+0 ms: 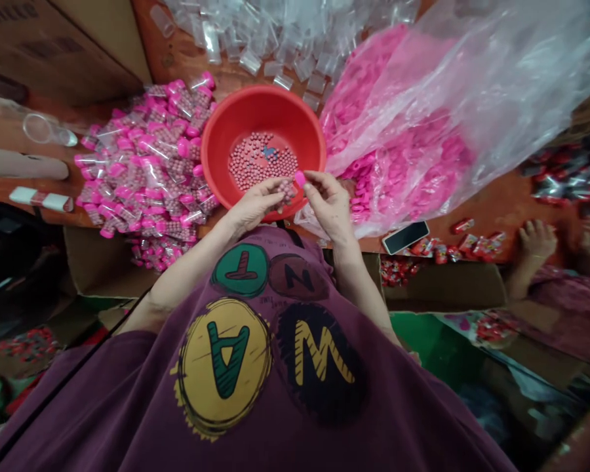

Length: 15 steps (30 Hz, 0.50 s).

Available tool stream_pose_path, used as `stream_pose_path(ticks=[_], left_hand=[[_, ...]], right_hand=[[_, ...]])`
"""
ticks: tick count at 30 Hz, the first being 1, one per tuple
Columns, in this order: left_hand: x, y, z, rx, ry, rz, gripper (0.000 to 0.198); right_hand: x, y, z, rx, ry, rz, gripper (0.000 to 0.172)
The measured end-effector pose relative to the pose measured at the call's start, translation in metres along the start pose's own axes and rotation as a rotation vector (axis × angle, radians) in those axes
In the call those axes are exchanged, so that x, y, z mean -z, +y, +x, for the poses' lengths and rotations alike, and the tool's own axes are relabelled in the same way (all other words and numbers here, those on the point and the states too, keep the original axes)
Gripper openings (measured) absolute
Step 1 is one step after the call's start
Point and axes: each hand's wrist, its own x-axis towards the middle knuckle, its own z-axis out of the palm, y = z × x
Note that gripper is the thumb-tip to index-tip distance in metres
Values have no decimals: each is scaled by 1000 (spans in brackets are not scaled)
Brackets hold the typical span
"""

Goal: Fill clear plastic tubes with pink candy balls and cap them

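Observation:
Over the near rim of a red bowl [217, 147], my left hand [256, 202] pinches a clear tube [287, 191] filled with pink beads. My right hand [330, 204] holds a bright pink cap [299, 178] between its fingertips, close to the tube's end. Whether cap and tube touch is hard to tell. Loose pink beads [248, 160] lie in the bowl, with a small blue piece [270, 153] among them. To the right, a clear plastic bag [491, 85] contains many pink caps [432, 164].
Filled, capped tubes [147, 160] are heaped on the left. Empty clear tubes [295, 39] lie behind the bowl. A phone [406, 237] rests at the table edge, beside small red packets [482, 246]. Another person's hands [538, 240] are at far right. A cardboard box [73, 46] stands back left.

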Motion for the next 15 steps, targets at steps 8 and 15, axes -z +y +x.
stream_pose_path(ticks=[8,15], left_hand=[[4,1,-6,-15,19,-2,33],[-2,4,-6,-18,51,-50,23]], right_hand=[[-10,-28,5,170,-145,-242,39],[-15,-33,7,150,-121,-230,42]])
